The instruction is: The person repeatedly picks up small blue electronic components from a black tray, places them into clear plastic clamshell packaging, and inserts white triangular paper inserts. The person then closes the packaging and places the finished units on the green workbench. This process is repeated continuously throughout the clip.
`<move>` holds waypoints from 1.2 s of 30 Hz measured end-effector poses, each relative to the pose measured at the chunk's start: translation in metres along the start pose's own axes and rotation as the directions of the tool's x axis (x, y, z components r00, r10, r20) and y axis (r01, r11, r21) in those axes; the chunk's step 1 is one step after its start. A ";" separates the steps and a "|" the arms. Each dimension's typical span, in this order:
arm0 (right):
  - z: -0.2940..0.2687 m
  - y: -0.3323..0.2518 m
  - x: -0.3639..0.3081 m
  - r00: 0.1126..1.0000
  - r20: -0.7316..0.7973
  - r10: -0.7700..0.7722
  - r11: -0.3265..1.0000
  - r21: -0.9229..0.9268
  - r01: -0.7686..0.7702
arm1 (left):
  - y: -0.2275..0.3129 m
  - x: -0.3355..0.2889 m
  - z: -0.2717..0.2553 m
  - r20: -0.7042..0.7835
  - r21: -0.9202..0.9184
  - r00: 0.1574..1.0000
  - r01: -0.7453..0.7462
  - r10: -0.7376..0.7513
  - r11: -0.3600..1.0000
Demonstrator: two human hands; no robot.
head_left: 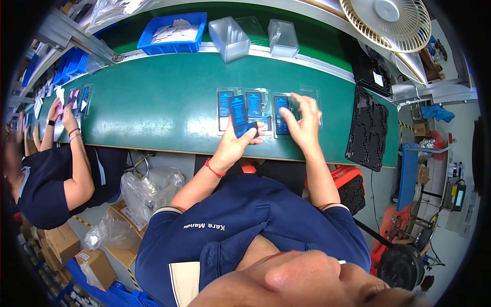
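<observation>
My left hand [234,147] is closed on a flat phone battery [238,112], dark with blue printing, held tilted over the green table. Part of at least one more flat piece shows at its fingers. Beneath and beside it lie clear plastic trays with similar batteries, one at the left [224,105] and one in the middle [253,102]. My right hand [304,123] has its fingers apart, with the thumb at the edge of another battery [281,110] in a tray. Whether that thumb touches it I cannot tell. A further clear tray [316,94] is partly hidden behind my right fingers.
A blue bin [171,47] of white slips and clear plastic boxes [228,38] line the table's back. Black moulded trays [367,128] lie at the right end, under a fan [387,23]. At the left, a co-worker's hands [66,115] handle small pieces.
</observation>
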State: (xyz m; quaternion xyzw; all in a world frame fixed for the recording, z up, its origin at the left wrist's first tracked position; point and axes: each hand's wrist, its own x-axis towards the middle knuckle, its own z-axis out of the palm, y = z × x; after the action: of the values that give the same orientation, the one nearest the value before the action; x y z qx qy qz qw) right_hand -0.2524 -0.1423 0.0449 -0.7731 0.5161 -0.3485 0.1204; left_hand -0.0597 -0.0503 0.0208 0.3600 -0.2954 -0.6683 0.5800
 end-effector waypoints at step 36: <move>0.032 -0.047 -0.019 0.908 0.336 -0.249 0.936 -0.156 0.314 | 0.208 0.119 -0.163 0.321 0.944 0.700 -0.180 0.638 -0.277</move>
State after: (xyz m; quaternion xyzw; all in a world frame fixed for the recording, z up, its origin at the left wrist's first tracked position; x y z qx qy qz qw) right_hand -0.2017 -0.1104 0.0401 -0.8931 0.4064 -0.1808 0.0674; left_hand 0.1838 -0.1956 0.0814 0.6270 -0.6847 0.0865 0.3613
